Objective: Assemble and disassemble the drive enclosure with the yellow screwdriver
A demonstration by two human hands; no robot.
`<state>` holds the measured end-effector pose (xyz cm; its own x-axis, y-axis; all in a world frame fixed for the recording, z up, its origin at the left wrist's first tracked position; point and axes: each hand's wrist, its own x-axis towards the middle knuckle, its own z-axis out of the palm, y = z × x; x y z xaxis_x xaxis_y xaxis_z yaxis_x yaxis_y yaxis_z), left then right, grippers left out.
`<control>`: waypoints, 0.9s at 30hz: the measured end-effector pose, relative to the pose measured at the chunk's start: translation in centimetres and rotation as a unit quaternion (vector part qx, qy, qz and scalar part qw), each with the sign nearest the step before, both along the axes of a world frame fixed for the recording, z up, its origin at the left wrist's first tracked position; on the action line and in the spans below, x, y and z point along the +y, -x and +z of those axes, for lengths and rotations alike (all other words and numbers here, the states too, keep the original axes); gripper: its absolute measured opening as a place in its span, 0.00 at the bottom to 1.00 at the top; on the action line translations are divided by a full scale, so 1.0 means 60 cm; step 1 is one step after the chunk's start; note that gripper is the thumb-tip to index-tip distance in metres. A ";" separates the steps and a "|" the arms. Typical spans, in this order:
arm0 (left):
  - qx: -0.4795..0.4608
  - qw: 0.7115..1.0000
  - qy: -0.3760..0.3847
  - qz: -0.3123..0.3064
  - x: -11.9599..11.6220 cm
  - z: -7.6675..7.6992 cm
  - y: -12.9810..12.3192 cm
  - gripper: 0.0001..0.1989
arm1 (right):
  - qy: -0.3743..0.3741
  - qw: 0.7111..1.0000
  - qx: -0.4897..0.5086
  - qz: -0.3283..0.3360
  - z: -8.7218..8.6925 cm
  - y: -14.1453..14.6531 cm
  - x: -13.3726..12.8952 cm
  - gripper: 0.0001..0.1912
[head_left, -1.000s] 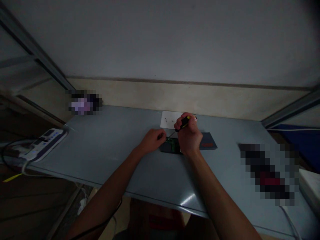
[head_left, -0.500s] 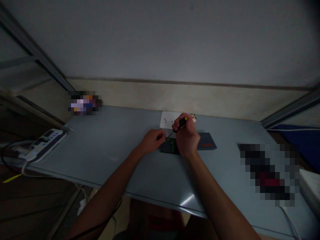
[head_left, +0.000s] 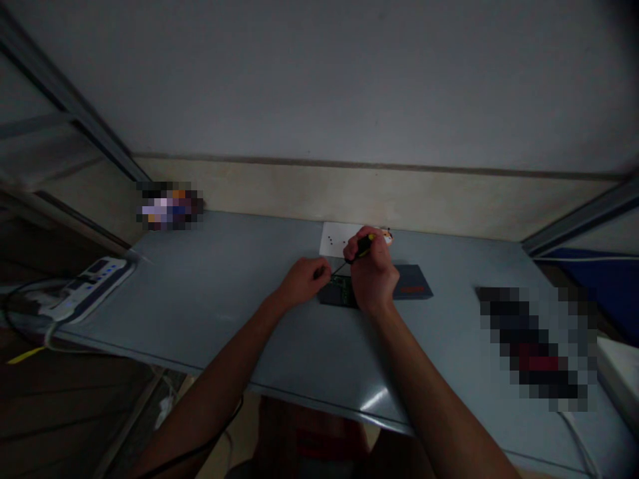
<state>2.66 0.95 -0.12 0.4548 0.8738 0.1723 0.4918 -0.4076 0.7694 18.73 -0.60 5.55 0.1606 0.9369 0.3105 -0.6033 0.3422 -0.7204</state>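
Observation:
My right hand [head_left: 372, 269] is closed around the black and yellow handle of a screwdriver [head_left: 365, 245]. Its thin shaft slants down to the left, with the tip close to my left fingertips. Beneath lies a green circuit board [head_left: 343, 289] on a dark flat box [head_left: 413, 283] with reddish lettering; my right hand covers part of both. My left hand [head_left: 304, 278] is at the board's left edge, fingers curled and pinched together. Whatever is between them is too small to make out. Behind the hands, a white sheet [head_left: 330, 247] bears several small dark specks that look like screws.
A white power strip [head_left: 94, 289] with plugged cables lies at the table's left end. Blurred-out items lie at the back left [head_left: 170, 206] and on the right [head_left: 534, 346]. A small orange and white object [head_left: 387, 237] sits behind my right hand. A wall borders the table's far edge.
Almost nothing differs. My right hand and the screwdriver have shifted very slightly; my left hand stays at the board's edge.

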 end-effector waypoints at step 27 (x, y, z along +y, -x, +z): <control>0.002 1.000 -0.004 0.001 0.000 0.001 0.000 0.11 | 0.001 0.999 -0.045 -0.015 0.006 0.000 -0.003 0.14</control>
